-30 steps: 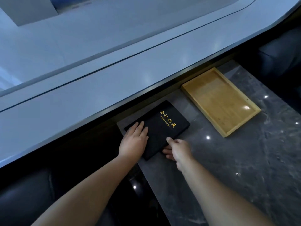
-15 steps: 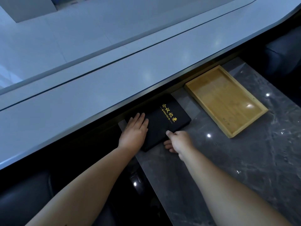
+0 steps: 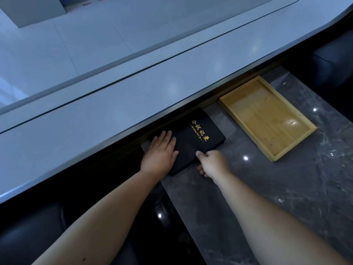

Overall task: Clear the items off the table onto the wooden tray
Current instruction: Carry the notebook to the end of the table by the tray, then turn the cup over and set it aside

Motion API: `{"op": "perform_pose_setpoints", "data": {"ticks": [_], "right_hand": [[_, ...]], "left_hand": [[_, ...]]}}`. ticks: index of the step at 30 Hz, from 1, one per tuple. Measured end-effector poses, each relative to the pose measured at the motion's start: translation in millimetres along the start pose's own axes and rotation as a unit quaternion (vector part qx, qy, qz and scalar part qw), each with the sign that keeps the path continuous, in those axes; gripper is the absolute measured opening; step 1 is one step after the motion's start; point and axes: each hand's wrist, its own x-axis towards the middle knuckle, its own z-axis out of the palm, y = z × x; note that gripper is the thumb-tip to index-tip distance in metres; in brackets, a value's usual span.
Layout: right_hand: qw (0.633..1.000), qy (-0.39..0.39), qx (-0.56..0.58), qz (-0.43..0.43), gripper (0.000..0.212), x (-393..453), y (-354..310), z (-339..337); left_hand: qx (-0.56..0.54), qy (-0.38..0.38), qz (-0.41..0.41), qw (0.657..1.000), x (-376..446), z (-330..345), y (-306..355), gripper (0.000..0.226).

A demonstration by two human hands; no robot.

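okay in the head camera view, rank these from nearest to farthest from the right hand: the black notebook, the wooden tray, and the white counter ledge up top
1. black notebook: touching, the right hand grips its near right edge.
2. wooden tray: to the right and farther back on the grey stone surface, apart from the hand.
3. white counter ledge: beyond and above the notebook, across the back.

Far corner of the black notebook (image 3: 193, 142) tucked under the overhanging pale ledge (image 3: 133, 100) at 11 o'clock, its near-left part covered by the left hand (image 3: 159, 156), right hand (image 3: 212, 163) fingers hidden beneath its edge, both forearms cut off at the bottom edge, bench (image 3: 267, 197) cut off at 4 o'clock
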Motion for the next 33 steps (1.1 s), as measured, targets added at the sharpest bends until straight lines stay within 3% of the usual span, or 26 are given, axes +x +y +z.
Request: {"op": "perform_pose_setpoints", "data": {"ticks": [5,10,14,18,22,33], "right_hand": [[0.985,0.064,-0.149,-0.066,0.051,-15,3,-17],[0.943,0.128,-0.231,-0.203,0.030,-48,13,-50],[0.889,0.173,-0.321,-0.276,0.049,-84,36,-79],[0.873,0.179,-0.378,-0.249,0.060,-128,80,-98],[0.874,0.199,-0.386,-0.217,0.058,-177,135,-107],[0.914,0.250,-0.315,-0.052,0.057,-285,272,-142]], "left_hand": [[0.039,-0.017,0.000,0.999,-5,-5,3,0.055],[0.025,-0.018,0.035,0.999,-14,-20,24,0.060],[0.038,-0.039,0.095,0.994,-31,-29,60,0.063],[0.044,-0.071,0.162,0.983,-59,-27,107,0.065],[0.052,-0.091,0.222,0.969,-89,-19,152,0.066],[0.055,-0.156,0.382,0.909,-128,4,281,0.062]]}}
